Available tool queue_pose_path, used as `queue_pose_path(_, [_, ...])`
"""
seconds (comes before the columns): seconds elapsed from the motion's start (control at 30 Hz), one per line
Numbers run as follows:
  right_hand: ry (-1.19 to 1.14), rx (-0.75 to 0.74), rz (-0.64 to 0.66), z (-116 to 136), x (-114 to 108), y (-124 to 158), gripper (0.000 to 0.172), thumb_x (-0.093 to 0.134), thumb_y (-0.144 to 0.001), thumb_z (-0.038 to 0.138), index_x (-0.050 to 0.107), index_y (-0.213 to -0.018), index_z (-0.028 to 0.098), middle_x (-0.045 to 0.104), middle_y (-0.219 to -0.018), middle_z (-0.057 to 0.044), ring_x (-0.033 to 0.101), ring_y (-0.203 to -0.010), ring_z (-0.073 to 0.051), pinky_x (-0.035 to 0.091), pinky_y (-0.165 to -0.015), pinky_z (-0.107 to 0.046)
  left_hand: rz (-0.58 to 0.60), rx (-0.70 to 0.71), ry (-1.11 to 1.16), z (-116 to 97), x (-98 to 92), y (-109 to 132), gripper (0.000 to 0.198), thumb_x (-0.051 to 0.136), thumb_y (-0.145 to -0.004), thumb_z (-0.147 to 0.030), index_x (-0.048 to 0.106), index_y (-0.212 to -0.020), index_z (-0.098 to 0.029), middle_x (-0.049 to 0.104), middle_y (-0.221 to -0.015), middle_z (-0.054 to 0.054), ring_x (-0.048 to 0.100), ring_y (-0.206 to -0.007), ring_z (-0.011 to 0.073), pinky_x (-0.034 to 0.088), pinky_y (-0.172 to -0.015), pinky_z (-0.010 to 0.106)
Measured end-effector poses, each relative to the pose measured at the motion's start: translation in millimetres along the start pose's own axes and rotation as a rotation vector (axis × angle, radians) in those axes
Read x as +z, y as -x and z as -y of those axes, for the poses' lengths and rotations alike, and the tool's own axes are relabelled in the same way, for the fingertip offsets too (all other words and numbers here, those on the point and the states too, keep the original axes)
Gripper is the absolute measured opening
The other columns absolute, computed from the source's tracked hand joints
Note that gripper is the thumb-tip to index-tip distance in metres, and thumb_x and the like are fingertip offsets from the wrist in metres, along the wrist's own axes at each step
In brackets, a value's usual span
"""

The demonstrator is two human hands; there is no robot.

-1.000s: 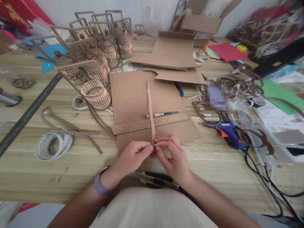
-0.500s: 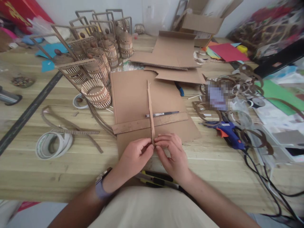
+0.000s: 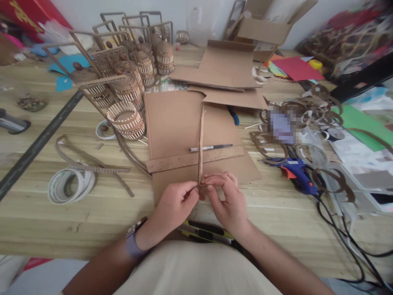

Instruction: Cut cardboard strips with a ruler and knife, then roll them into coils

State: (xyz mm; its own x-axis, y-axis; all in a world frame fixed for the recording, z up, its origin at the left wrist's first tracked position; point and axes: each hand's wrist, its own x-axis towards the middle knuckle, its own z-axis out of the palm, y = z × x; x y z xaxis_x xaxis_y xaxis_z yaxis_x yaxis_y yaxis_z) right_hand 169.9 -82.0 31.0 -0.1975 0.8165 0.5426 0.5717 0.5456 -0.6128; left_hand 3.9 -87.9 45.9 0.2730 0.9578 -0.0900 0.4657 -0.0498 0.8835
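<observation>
A narrow cardboard strip (image 3: pixel 201 143) points away from me, its near end pinched between the fingertips of both hands. My left hand (image 3: pixel 178 200) grips it from the left side; my right hand (image 3: pixel 229 200) grips the same end from the right. Both are closed, and the strip's tip is partly hidden by the fingers. Beneath the strip lie a large cardboard sheet (image 3: pixel 172 123), a wider flat cardboard piece (image 3: pixel 168 162) across it, and a pen (image 3: pixel 211 147).
At the back left stand several cardboard-and-stick lanterns (image 3: pixel 125 119) with handles. White tape rolls (image 3: pixel 63 186) and curled strips (image 3: pixel 92 168) lie left. To the right are a blue glue gun (image 3: pixel 297 174) with cables, coiled strips (image 3: pixel 267 145) and coloured paper (image 3: pixel 296 67). Cutters (image 3: pixel 205 231) lie before my body.
The strip's far end has swung slightly right and the strip has turned, showing more of its corrugated edge. The right hand's fingers have shifted a little on the near end.
</observation>
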Motion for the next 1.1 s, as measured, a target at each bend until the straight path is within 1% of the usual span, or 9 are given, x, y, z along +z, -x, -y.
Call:
queue_pose_path(0.07, [-0.007,-0.013,0.002,-1.3,-0.8,-0.3,0.016,0.052,-0.092,0.012,0.054,-0.092,0.027,0.072,-0.086,0.002,0.069,-0.090,-0.018,0.043,-0.085,-0.038,0.023,-0.009,0.039,-1.3,-0.6,-1.0,0.027,0.044,-0.093,-0.028,0.057,-0.071,-0.018,0.054,-0.061,-0.003,0.050,-0.058,0.0118,0.036,-0.055,0.020])
queue_pose_path(0.13, [-0.002,-0.037,-0.005,-2.2,-1.0,0.3,0.015,0.054,-0.091,0.012,0.055,-0.092,0.027,0.073,-0.089,0.000,0.068,-0.098,-0.020,0.043,-0.087,-0.039,0.047,0.000,0.092,-2.9,-1.3,-2.4,0.024,0.045,-0.095,-0.030,0.065,-0.087,-0.018,0.064,-0.072,-0.001,0.057,-0.067,0.0135,0.042,-0.062,0.020])
queue_pose_path(0.23, [0.034,-0.067,-0.011,-2.0,0.0,2.1,0.015,0.056,-0.091,0.012,0.056,-0.094,0.027,0.075,-0.094,-0.001,0.067,-0.107,-0.023,0.041,-0.092,-0.042,0.061,0.012,0.147,-4.4,-1.4,-4.0,0.026,0.045,-0.096,-0.030,0.067,-0.103,-0.019,0.070,-0.085,0.000,0.063,-0.077,0.0152,0.047,-0.071,0.021])
queue_pose_path(0.4, [0.070,-0.111,0.005,1.5,2.4,4.5,0.020,0.057,-0.088,0.008,0.057,-0.095,0.027,0.077,-0.095,0.002,0.070,-0.105,-0.022,0.036,-0.099,-0.042,0.048,-0.042,0.166,-3.9,0.8,-4.5,0.028,0.042,-0.096,-0.027,0.067,-0.104,-0.018,0.070,-0.082,0.001,0.065,-0.079,0.0166,0.048,-0.071,0.022])
queue_pose_path(0.53, [0.071,-0.095,0.014,1.3,2.1,4.0,0.018,0.055,-0.090,0.009,0.056,-0.094,0.027,0.077,-0.092,0.002,0.070,-0.106,-0.022,0.037,-0.099,-0.043,0.057,-0.041,0.122,-2.5,1.4,-3.4,0.028,0.041,-0.097,-0.027,0.066,-0.100,-0.018,0.070,-0.080,0.002,0.066,-0.079,0.0179,0.048,-0.070,0.024])
queue_pose_path(0.73, [-0.007,0.058,0.022,-1.9,0.6,1.5,0.014,0.049,-0.095,0.014,0.052,-0.091,0.027,0.077,-0.091,-0.001,0.070,-0.106,-0.022,0.042,-0.096,-0.045,0.070,-0.029,0.121,1.7,0.3,-1.3,0.026,0.043,-0.096,-0.027,0.068,-0.096,-0.018,0.071,-0.078,0.004,0.067,-0.075,0.0183,0.051,-0.072,0.026])
queue_pose_path(0.83, [-0.066,0.125,0.014,-3.7,0.9,1.2,0.013,0.047,-0.096,0.016,0.052,-0.090,0.026,0.076,-0.085,0.000,0.070,-0.106,-0.023,0.042,-0.097,-0.047,0.071,-0.037,0.142,2.3,0.0,-1.3,0.027,0.044,-0.096,-0.026,0.069,-0.098,-0.018,0.073,-0.080,0.004,0.068,-0.075,0.0182,0.051,-0.072,0.026])
queue_pose_path(1.0, [-0.029,0.051,0.024,-5.1,0.5,2.0,0.013,0.048,-0.095,0.015,0.054,-0.094,0.027,0.076,-0.092,0.000,0.067,-0.112,-0.023,0.040,-0.099,-0.047,0.091,-0.048,0.210,-0.3,-0.5,-2.1,0.030,0.045,-0.098,-0.033,0.066,-0.114,-0.019,0.074,-0.093,0.004,0.069,-0.085,0.0191,0.052,-0.077,0.027])
queue_pose_path(1.1, [0.015,-0.001,0.031,-4.0,0.7,3.5,0.014,0.050,-0.094,0.014,0.054,-0.096,0.027,0.076,-0.098,-0.001,0.065,-0.116,-0.023,0.038,-0.101,-0.046,0.092,-0.045,0.200,-1.3,-0.4,-2.8,0.031,0.045,-0.098,-0.033,0.065,-0.118,-0.019,0.073,-0.095,0.003,0.069,-0.091,0.0196,0.051,-0.080,0.026])
